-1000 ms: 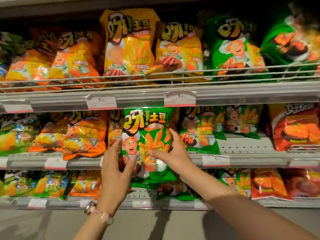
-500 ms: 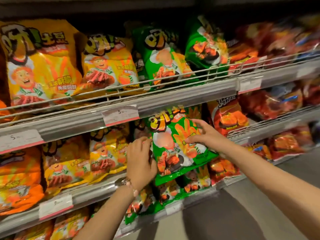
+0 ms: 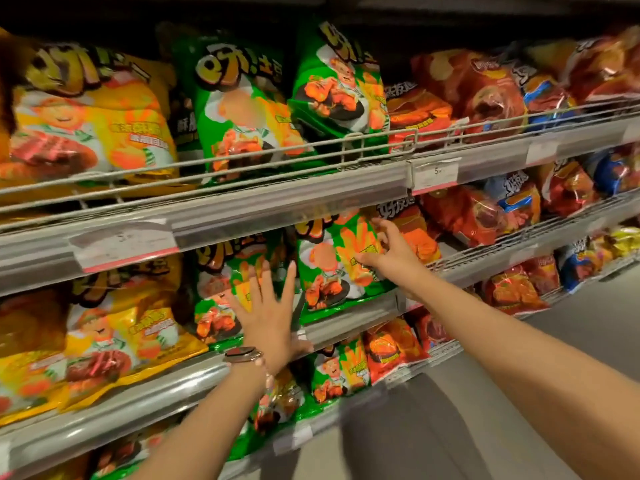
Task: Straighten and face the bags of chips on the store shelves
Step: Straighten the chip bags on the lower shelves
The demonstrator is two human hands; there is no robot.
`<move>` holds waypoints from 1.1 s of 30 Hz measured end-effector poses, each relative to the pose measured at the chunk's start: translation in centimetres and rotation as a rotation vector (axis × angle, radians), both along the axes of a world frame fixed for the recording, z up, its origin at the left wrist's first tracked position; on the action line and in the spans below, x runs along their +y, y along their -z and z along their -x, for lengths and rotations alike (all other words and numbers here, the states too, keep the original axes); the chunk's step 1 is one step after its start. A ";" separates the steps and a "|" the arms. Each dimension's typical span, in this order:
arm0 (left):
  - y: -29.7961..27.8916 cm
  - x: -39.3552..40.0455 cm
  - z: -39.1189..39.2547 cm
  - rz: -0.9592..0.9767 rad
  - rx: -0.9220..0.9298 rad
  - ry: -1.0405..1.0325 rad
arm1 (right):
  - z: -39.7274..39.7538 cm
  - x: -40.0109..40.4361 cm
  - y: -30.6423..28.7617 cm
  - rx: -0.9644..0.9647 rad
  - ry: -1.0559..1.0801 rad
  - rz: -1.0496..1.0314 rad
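Left hand (image 3: 268,315) spread flat, holding nothing; right hand (image 3: 389,252), fingers loosely curved, touches the green bag (image 3: 332,268) at frame centre (a careless nudge could topple it off the shelf (image 3: 349,322)).

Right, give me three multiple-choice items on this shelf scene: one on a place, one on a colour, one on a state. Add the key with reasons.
1. Which shelf holds the bag under the right hand?
A. top
B. middle
C. bottom

2. What colour is that bag?
A. green
B. blue
C. white

3. How is the left hand?
A. clenched in a fist
B. pinching a price tag
C. fingers straight and spread

Key: 1 B, the bag stands on the middle shelf, under the top rail. 2 A, its front is green with orange print. 3 C, the fingers fan out flat over another green bag and hold nothing.
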State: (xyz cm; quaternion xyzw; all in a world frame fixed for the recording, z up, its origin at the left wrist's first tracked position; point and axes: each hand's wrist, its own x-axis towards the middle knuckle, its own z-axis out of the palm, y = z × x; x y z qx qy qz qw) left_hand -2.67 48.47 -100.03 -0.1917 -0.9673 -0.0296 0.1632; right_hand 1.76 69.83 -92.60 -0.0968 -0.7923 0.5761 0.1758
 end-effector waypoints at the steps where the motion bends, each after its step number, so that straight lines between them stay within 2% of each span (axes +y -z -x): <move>1: -0.1 0.0 -0.2 0.004 -0.012 -0.010 | 0.5 0.1 0.4 -0.001 -0.024 0.005; 7: -0.8 1.1 -1.3 0.075 -0.036 -0.097 | 2.7 0.9 2.2 0.000 -0.173 -0.152; 11: -1.7 3.1 -2.1 0.243 0.255 0.017 | 4.5 1.8 3.0 -0.018 -0.253 -0.298; 13: -1.8 4.5 -2.5 0.271 0.347 0.102 | 5.4 2.0 3.4 -0.029 -0.279 -0.293; 17: -1.7 8.6 -3.1 0.163 0.186 0.022 | 6.4 2.7 4.5 -0.018 -0.337 -0.241; 19: -1.3 10.4 -2.9 0.153 -0.022 -0.129 | 6.4 3.1 5.0 0.011 -0.353 -0.243; 21: -0.5 11.3 -2.8 0.135 -0.150 -0.227 | 6.2 3.6 5.3 0.023 -0.403 -0.259; 26: -0.2 12.0 -2.6 0.147 -0.200 -0.350 | 5.4 4.2 6.3 0.050 -0.493 -0.422; 33: -0.4 12.8 -2.4 0.202 -0.160 -0.388 | 4.4 5.0 7.0 0.177 -0.424 -0.415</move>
